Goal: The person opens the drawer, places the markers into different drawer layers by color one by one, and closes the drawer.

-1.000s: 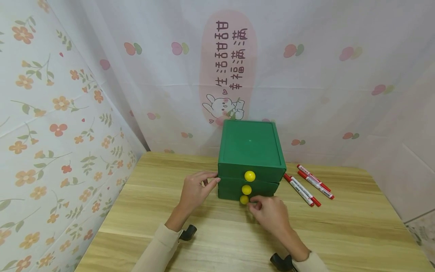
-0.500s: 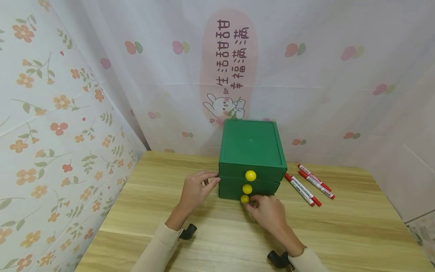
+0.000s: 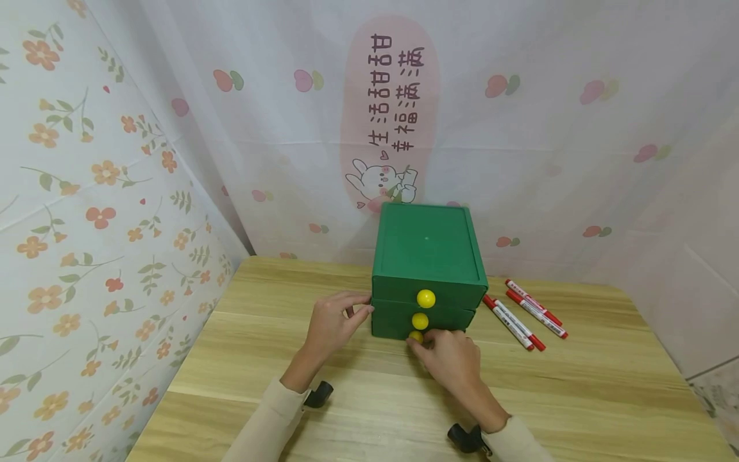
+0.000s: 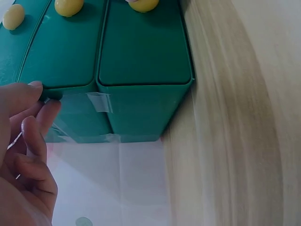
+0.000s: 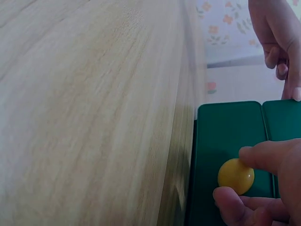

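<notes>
In the head view, the lowest yellow knob (image 3: 416, 335) on the green drawer box (image 3: 427, 244) sits right at the right hand (image 3: 453, 359), at its left fingertips; the left hand (image 3: 335, 324) is farther off, at the box's left edge. Half a second ago, the knob showed almost whole; now the right hand, shifted leftward, partly covers it.

Left wrist view: thumb and fingertips pinch the box's side edge.

Right wrist view: thumb and finger pinch the round knob from opposite sides.
</notes>
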The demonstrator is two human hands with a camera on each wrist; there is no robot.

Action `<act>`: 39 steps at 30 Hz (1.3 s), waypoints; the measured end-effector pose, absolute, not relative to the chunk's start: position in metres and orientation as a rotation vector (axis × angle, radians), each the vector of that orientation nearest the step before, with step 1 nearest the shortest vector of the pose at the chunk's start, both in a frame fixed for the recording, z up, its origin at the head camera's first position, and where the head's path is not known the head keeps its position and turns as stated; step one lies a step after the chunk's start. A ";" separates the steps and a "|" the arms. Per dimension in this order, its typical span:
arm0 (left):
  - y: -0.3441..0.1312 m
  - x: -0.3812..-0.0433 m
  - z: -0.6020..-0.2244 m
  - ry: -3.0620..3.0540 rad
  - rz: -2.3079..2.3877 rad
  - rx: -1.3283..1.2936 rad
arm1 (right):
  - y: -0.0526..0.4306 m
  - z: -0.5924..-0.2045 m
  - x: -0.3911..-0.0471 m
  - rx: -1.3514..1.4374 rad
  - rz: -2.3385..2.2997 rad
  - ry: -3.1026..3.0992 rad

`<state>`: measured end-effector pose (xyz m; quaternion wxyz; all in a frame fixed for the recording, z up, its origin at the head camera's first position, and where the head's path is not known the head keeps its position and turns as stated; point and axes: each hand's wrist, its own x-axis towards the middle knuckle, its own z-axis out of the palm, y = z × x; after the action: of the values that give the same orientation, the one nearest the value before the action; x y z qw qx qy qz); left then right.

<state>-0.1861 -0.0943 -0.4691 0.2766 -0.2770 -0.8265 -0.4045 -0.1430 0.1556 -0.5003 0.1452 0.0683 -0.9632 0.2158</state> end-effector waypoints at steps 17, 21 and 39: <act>-0.096 -0.180 -0.484 -2.506 -1.036 -0.741 | 0.153 -0.497 -0.137 0.227 0.599 -2.768; -0.096 -0.179 -0.485 -2.510 -1.015 -0.765 | 0.152 -0.495 -0.132 0.222 0.599 -2.793; -0.096 -0.182 -0.488 -2.507 -0.931 -0.739 | 0.152 -0.490 -0.111 0.254 0.532 -2.838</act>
<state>-0.1825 -0.0964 -0.4879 0.1828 -0.2618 -0.8884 -0.3299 -0.1114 0.1522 -0.4902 0.1211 0.0870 -0.9719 0.1822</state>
